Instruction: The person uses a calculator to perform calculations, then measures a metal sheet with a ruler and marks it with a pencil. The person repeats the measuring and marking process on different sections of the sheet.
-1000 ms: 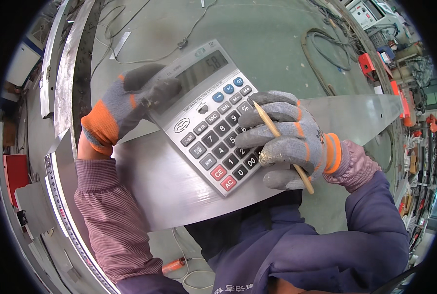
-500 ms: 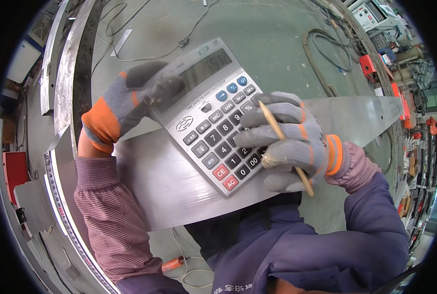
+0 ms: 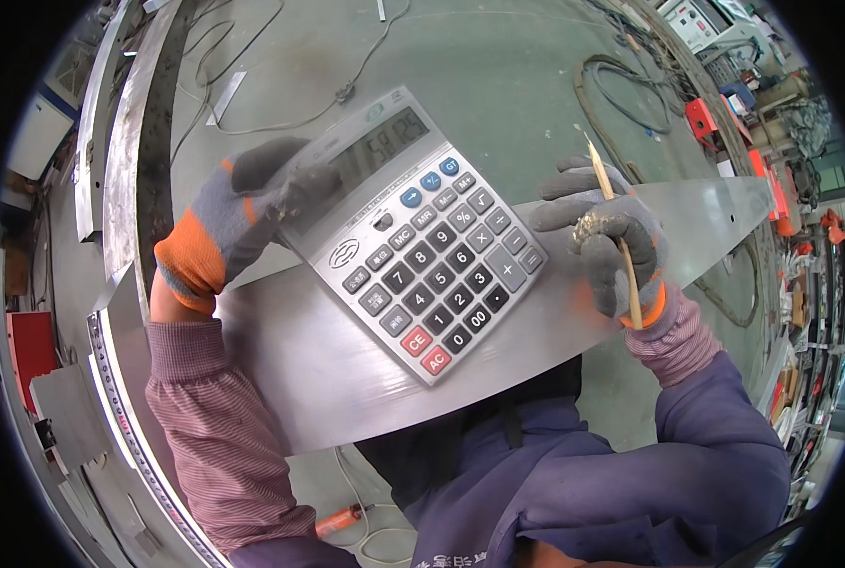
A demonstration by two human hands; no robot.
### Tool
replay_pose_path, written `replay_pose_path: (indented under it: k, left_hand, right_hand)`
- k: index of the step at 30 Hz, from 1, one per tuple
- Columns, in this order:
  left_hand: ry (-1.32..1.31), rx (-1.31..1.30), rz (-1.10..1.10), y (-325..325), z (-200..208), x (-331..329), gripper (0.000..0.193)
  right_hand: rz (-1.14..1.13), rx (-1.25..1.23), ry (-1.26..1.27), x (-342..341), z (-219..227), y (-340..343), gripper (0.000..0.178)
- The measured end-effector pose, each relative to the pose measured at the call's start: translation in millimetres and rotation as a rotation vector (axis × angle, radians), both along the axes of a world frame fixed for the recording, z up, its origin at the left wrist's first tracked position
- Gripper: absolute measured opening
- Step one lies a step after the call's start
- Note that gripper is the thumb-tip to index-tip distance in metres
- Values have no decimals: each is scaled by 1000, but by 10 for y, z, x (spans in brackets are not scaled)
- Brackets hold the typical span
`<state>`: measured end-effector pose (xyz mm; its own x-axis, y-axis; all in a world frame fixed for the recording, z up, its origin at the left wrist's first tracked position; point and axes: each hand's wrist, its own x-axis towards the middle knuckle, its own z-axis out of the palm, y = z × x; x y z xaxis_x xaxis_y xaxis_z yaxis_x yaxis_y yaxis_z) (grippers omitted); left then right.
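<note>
Both hands wear grey work gloves with orange cuffs. My left hand (image 3: 266, 189) grips a silver desk calculator (image 3: 432, 275) by its upper left edge, the thumb lying over part of the display. The calculator is tilted, with its keys facing me, above a long flat sheet of metal (image 3: 309, 379). To its right, my right hand (image 3: 621, 237) is closed around a thin wooden pencil-like stick (image 3: 631, 270), whose point is up. The right fingers are apart from the keys.
Along the left runs a steel beam (image 3: 138, 142) beside a measuring tape (image 3: 124, 426). Cables (image 3: 299, 118) lie on the green floor (image 3: 498, 57), and a coiled hose (image 3: 621, 95) sits at the far right. Shelving with red parts (image 3: 702, 123) lines the right side. An orange-handled tool (image 3: 339, 521) rests below.
My right hand has drawn back to the right, off the calculator keys, and the stick has turned more upright. The calculator has shifted slightly left and down in the picture.
</note>
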<state>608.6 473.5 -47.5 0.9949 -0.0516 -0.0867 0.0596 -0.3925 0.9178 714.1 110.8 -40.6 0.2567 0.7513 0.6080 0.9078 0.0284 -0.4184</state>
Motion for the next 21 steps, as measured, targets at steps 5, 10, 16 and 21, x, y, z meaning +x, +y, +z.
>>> replay_pose_path:
  k: [5,10,16,21]
  left_hand:
    - [-35,8,-11,-6,0,-35,65]
    - [-45,-67,33,46,-145,-34,60]
    - [-13,-68,16,-4,-61,-17,60]
    - [-30,-85,13,-14,-7,-23,61]
  right_hand:
    - [-209,62,92,-116,-135,102,13]
    - [-215,-41,232,-45,-219,52,15]
    - [-167,-70,363,-140,-192,106,27]
    - [-164,-133,351,-170,-225,83,33]
